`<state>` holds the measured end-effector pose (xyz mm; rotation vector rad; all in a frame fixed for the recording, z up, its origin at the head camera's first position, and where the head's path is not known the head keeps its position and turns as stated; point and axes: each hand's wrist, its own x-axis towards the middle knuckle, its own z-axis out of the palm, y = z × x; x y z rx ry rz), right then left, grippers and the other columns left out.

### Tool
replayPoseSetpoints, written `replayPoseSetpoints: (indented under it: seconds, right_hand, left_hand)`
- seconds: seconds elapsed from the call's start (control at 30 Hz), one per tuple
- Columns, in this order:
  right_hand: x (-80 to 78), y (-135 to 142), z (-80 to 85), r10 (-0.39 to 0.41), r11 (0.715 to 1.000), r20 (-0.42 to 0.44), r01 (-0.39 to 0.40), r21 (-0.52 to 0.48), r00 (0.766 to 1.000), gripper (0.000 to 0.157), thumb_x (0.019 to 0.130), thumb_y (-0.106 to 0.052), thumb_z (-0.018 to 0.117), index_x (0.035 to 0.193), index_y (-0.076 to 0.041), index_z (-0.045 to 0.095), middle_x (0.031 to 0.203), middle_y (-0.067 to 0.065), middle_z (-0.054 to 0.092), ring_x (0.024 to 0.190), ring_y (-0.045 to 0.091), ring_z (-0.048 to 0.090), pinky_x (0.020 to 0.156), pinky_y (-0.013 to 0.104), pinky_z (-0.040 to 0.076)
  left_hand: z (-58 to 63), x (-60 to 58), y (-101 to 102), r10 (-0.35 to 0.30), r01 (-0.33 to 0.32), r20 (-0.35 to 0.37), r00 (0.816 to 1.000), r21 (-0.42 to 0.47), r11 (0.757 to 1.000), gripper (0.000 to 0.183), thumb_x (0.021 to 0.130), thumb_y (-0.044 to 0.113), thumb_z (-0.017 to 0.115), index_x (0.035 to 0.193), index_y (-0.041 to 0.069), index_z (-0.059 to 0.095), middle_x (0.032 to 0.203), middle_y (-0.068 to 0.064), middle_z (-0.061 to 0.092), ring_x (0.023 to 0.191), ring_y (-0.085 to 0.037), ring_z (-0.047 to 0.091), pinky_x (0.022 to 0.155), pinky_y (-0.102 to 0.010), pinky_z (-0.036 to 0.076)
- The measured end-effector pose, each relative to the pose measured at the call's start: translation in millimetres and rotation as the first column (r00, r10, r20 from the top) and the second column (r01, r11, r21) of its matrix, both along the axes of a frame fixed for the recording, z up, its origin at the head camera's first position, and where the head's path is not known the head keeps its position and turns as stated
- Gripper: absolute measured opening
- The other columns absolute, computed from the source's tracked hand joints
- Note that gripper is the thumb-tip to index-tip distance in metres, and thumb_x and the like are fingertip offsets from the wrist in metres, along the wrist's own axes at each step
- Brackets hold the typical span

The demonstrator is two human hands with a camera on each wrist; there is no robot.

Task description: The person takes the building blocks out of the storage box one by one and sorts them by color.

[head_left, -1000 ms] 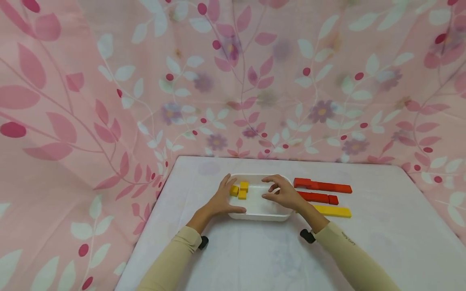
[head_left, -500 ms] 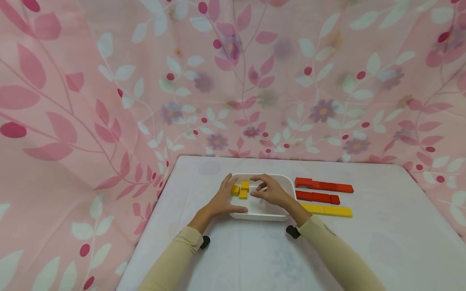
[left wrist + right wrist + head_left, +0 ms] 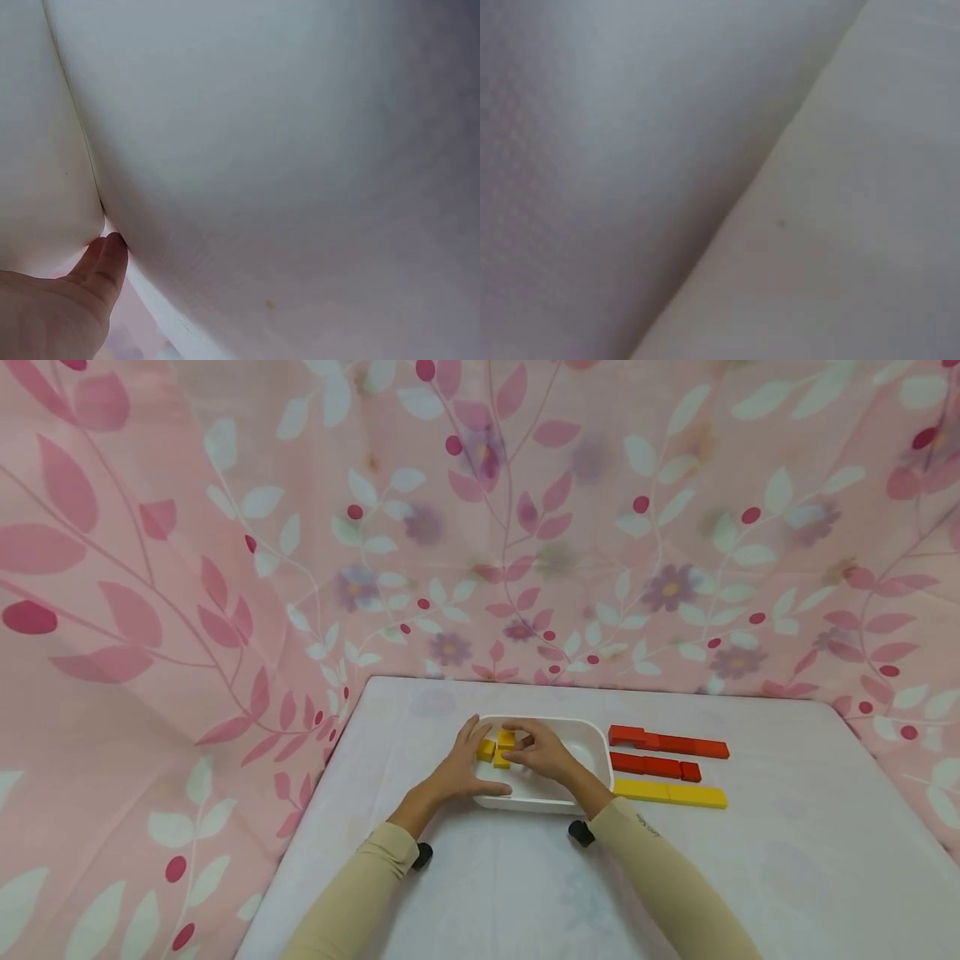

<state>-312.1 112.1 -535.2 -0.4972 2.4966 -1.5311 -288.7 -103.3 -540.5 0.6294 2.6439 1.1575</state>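
Note:
A white tray (image 3: 592, 733) holds three small yellow blocks (image 3: 486, 750) grouped at its left end. My left hand (image 3: 452, 774) grips that end, thumb along the front rim and fingers spread toward the back rim. In the left wrist view, fingertips (image 3: 112, 244) show beside the pale tray wall (image 3: 45, 150). My right hand (image 3: 546, 752) reaches over the tray from the right. Its thumb and index finger are parted above the right-hand blocks, overlapping them in the head view. No hand shows in the right wrist view, only blurred pale surfaces.
Right of the tray lie two red rows of blocks, the back row (image 3: 675, 743) and the middle row (image 3: 652, 766), with a yellow row (image 3: 675, 793) in front. A white cloth covers the table (image 3: 510, 877). A pink floral curtain (image 3: 480, 527) hangs behind and at the left.
My right hand has moved left across the tray, from near its right end to over the yellow blocks. The left hand keeps its place on the tray.

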Motion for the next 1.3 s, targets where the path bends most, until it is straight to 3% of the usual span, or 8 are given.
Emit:
replayPoseSetpoints:
  seconds: [0.2,0.27,0.57,0.8,1.07,1.3]
  right_hand:
    - [-2.8,-1,-9.6,0.057,0.998,-0.058,-0.057,0.010,0.997,0.046,0.089,-0.011,0.074,0.133,-0.004,0.061,0.137,0.016,0.058,0.102,0.030,0.063,0.086,0.031,0.057]
    - [-2.0,-1,-11.3,0.065,0.998,-0.062,-0.064,0.020,0.996,0.047,0.089,-0.011,0.073,0.133,-0.004,0.060,0.137,0.016,0.057,0.100,0.029,0.063,0.083,0.030,0.058]
    - [1.0,1,-13.2,0.065,0.990,-0.114,-0.050,0.129,0.991,0.038,0.090,-0.010,0.072,0.127,-0.005,0.065,0.125,0.013,0.063,0.109,0.028,0.059,0.093,0.039,0.056]
    - [-2.6,-3,-15.0,0.009,0.988,-0.108,0.008,0.157,0.994,0.037,0.090,-0.011,0.072,0.127,-0.009,0.067,0.125,0.008,0.066,0.106,0.023,0.060,0.092,0.036,0.056]
    - [-0.4,-8,-12.0,-0.080,0.970,-0.091,0.099,0.224,0.993,0.033,0.090,-0.012,0.073,0.122,-0.012,0.069,0.124,0.004,0.068,0.095,0.019,0.060,0.088,0.035,0.056]
    - [-5.8,-6,-16.0,-0.102,0.963,-0.089,0.121,0.242,0.991,0.039,0.087,-0.014,0.075,0.125,-0.009,0.064,0.123,0.007,0.067,0.102,0.021,0.060,0.096,0.039,0.054]
  left_hand:
    - [-0.9,0.5,0,-0.009,0.009,-0.007,1.000,-0.018,1.000,0.118,0.067,0.065,0.081,0.159,0.028,0.017,0.168,-0.005,-0.003,0.150,-0.037,0.022,0.113,-0.061,0.034]
    - [-1.5,0.5,0,-0.008,0.008,-0.015,1.000,-0.022,1.000,0.118,0.067,0.064,0.082,0.159,0.026,0.018,0.168,-0.007,-0.003,0.150,-0.038,0.023,0.113,-0.061,0.035]
    - [-4.2,1.0,2,-0.003,0.003,-0.015,1.000,-0.032,0.999,0.117,0.068,0.065,0.081,0.159,0.024,0.019,0.167,-0.007,-0.002,0.149,-0.037,0.024,0.114,-0.059,0.034]
    - [-3.2,-3.3,0,0.000,-0.001,-0.046,0.999,-0.037,0.999,0.116,0.068,0.064,0.081,0.159,0.024,0.020,0.167,-0.008,0.000,0.148,-0.035,0.027,0.114,-0.057,0.036]
    - [-3.1,-2.0,0,0.008,-0.009,-0.022,1.000,-0.051,0.999,0.116,0.069,0.065,0.080,0.159,0.026,0.018,0.168,-0.007,-0.003,0.150,-0.034,0.023,0.115,-0.058,0.035]
    - [-3.2,-3.3,1,0.017,-0.018,-0.023,1.000,-0.039,0.999,0.116,0.068,0.066,0.079,0.159,0.027,0.018,0.168,-0.007,-0.003,0.149,-0.035,0.024,0.115,-0.058,0.034]
